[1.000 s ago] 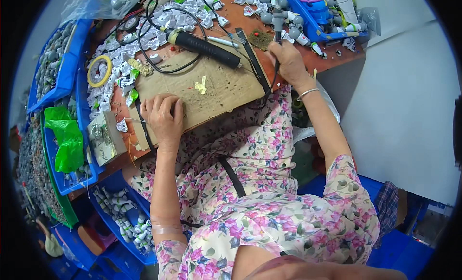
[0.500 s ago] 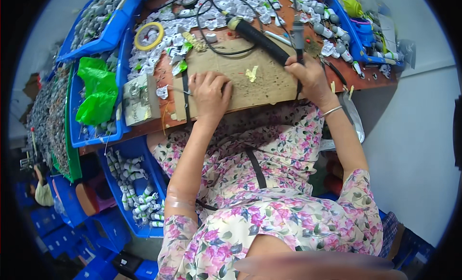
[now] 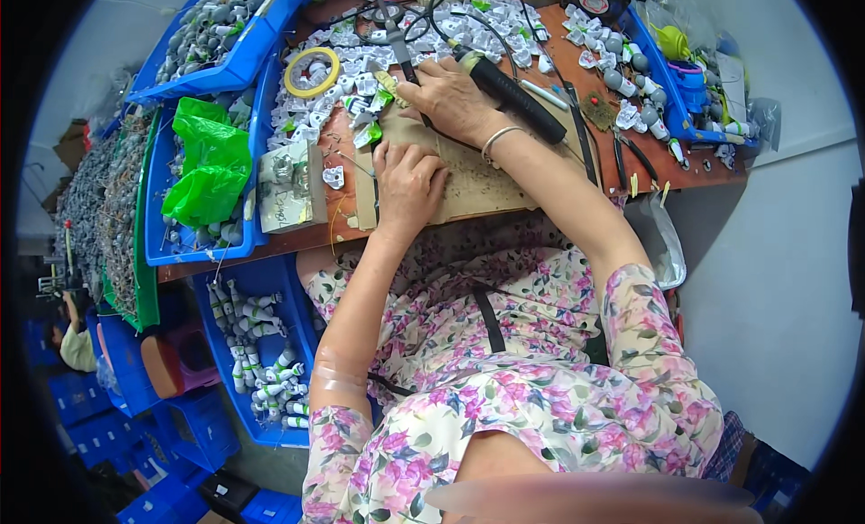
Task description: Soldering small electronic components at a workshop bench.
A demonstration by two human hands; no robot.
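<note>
Crumpled bright green plastic bag [image 3: 212, 168] lying in the blue tray at the worktop's left. Just right of it, small open cream cardboard box [image 3: 290, 186], handwriting on its side flap.

Under the left hand [image 3: 407, 183]: bare wooden board [image 3: 478, 177], matt, scuffed and scratched. Just beyond the right hand [image 3: 448, 96]: tool handle [image 3: 511, 96], black, matt. Left of both hands: green plastic bag [image 3: 209, 159], glossy, crinkled; blue plastic trays [image 3: 171, 240], smooth. Right wrist: shiny metal bangle [image 3: 496, 140].
</note>
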